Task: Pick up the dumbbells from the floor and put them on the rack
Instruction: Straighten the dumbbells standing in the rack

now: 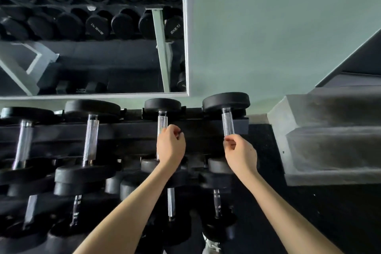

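Nearest, at 6 o'clock, the lower tier of the rack (127,130) carries shorter dumbbells (171,202), and the dark floor (309,202) at 4 o'clock shows no dumbbell lying on it.

Both forearms reach up from the bottom edge to the top tier. The left hand (170,145) lies over the near half of the left dumbbell (162,122) with its fingers curled. The handle runs along that hand's left edge, so I cannot tell whether the fingers wrap it or only rest on it. The right hand (241,151), at 3 o'clock of the left, curls its fingertips round the right dumbbell (226,121) at the near part of its handle.

Both dumbbells lie across the top tier, their far heads toward 12 o'clock against the wall. They appear to be seated on the rack already.

These dumbbells look heavy and rigid, with solid rubber-coated heads on a bare steel bar. The handle is knurled, so it should not slip. The best hold is a full wrap at the middle of the handle, where the two heads balance. A fingertip hold near one end would likely let the far head tip.

At 9 o'clock more dumbbells (90,136) sit on the same tier, and a mirror (92,47) at 11 o'clock reflects other racked weights.
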Available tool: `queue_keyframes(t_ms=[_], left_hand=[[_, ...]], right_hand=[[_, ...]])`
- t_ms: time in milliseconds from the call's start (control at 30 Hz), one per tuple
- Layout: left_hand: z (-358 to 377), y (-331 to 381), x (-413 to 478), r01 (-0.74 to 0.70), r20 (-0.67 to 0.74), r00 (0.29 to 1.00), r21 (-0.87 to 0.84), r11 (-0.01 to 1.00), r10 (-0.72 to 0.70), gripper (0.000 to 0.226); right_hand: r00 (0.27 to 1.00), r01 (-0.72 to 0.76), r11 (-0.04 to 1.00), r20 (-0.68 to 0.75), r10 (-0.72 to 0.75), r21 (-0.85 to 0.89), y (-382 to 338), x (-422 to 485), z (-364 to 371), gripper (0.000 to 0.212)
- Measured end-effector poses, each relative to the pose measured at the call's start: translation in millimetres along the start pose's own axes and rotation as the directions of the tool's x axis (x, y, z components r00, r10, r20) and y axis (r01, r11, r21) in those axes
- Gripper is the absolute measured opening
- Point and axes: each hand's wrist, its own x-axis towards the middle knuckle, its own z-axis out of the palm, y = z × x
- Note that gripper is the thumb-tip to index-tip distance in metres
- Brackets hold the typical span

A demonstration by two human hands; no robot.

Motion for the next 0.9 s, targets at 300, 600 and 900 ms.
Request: queue_keyframes(t_ms=[300,600,900], left_hand=[[38,32,2,0.297,0.196,0.951,-0.357,0.886,-0.240,0.025],[44,39,-7,0.227,0.287,0.945,-0.241,0.944,-0.154,0.028],[-18,-10,-33,0.182,-0.012,0.983,-0.084,0.980,-0.183,0.022]], right_hand=[[0.943,-0.154,0.970,0.264,0.202,-0.188,24,54,3,0.043],[0.963,-0.113,0.962,0.210,0.168,-0.249,27,49,14,0.035],[0.995,-0.012,0.928,0.088,0.049,-0.373,17,34,2,0.027]])
